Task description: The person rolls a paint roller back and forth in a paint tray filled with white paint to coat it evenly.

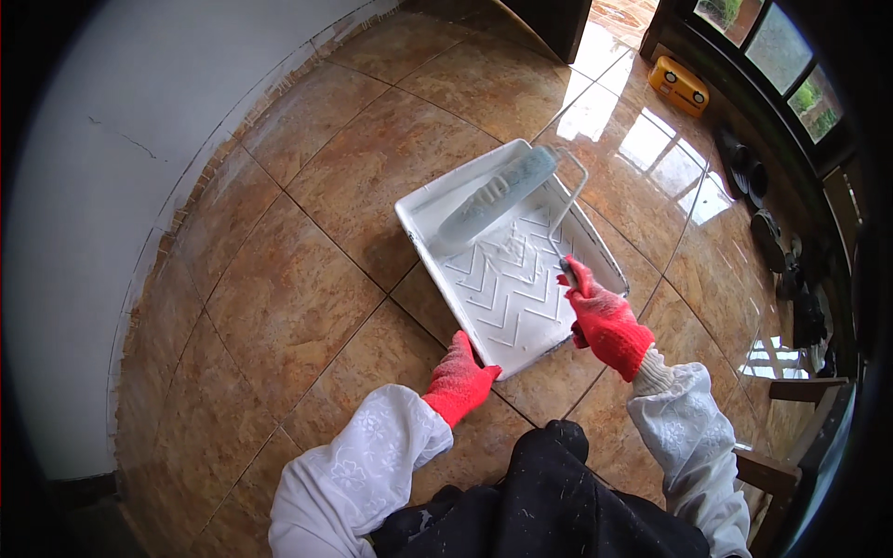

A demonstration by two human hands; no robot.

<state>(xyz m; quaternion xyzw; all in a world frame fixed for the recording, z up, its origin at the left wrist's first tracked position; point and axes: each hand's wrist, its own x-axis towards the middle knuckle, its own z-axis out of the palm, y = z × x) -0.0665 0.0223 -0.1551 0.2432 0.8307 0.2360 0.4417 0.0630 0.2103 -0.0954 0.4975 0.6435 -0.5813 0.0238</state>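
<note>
A white paint tray (499,339) lies on the tiled floor ahead of me, its sloped, ridged bed coated in white paint. Across its far, deep end rests a paint roller (498,197) with a pale, wet sleeve and a bent wire frame. My right hand (609,321), in a red glove, is closed round the roller's handle, over the tray's right side; most of the handle is hidden by the fingers. My left hand (460,381), also red-gloved, grips the tray's near left corner, with its fingertips along the outer side.
A white wall (121,186) with a rough, chipped lower edge curves along the left. Several dark shoes (767,237) line the right side, below windows. A yellow-orange case (679,86) stands near the dark open door (549,23). Wooden furniture (767,472) is at the lower right.
</note>
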